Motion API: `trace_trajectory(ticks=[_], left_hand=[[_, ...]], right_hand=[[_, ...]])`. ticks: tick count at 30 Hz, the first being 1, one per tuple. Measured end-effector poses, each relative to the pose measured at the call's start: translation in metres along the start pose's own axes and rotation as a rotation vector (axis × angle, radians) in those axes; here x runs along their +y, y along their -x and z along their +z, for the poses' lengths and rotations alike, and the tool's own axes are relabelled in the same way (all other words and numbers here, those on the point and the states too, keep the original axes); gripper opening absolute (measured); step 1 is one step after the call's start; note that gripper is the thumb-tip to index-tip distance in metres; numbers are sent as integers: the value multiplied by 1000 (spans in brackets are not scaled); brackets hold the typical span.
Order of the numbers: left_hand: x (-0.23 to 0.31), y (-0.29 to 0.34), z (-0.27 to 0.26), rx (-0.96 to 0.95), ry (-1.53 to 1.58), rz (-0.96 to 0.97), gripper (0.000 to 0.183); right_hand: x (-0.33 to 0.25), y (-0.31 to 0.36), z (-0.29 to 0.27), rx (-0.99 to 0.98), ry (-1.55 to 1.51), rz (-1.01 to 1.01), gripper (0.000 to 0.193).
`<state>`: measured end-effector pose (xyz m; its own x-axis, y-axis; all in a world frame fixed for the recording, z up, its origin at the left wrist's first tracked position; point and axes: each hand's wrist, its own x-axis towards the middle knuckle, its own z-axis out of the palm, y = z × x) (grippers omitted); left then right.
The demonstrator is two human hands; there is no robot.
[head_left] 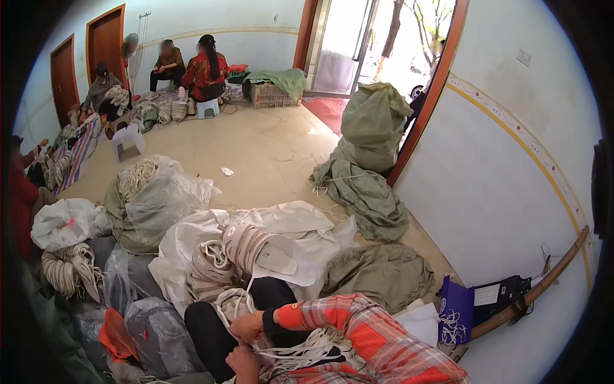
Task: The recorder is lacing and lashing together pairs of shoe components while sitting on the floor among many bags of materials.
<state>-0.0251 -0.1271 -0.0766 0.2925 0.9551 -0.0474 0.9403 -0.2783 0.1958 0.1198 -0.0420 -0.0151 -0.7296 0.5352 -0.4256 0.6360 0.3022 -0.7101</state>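
On my lap, between my black-trousered knees, lies a beige shoe upper (231, 303) with loops of white lace over it. My right hand (248, 325), a dark band at its wrist, is closed in a pinch where a white lace meets the upper. Just below, nearly touching it, my left hand (244, 362) is closed too; what its fingers hold is hidden. Loose white laces (300, 353) trail across my lap to the right. Beyond my knees sit a nested stack of beige-and-white striped shoe uppers (245, 247) and another striped bundle (213, 264).
White sacking (288, 221) lies in front of me. Plastic-wrapped bundles (157, 326), an orange bag (119, 336) and a tied striped bundle (70, 269) crowd the left. Green sacks (371, 185) stand near the doorway. At right are a purple folder (455, 313) and a wooden pole (537, 288). Several people sit farther back.
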Motion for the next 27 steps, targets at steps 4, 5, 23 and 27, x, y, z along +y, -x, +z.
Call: trace_trajectory(ticks=[4, 5, 23, 27], left_hand=[[3, -20, 1, -35, 79, -17, 9], [3, -23, -1, -131, 140, -108, 11], [1, -15, -25, -149, 417, 18, 27], [-15, -6, 2, -86, 251, 4, 27]], right_hand=[[44, -21, 27, 325, 278, -443, 9], [52, -22, 33, 340, 285, -427, 9], [15, 3, -8, -66, -358, 317, 19], [4, -4, -23, -36, -241, 265, 17]])
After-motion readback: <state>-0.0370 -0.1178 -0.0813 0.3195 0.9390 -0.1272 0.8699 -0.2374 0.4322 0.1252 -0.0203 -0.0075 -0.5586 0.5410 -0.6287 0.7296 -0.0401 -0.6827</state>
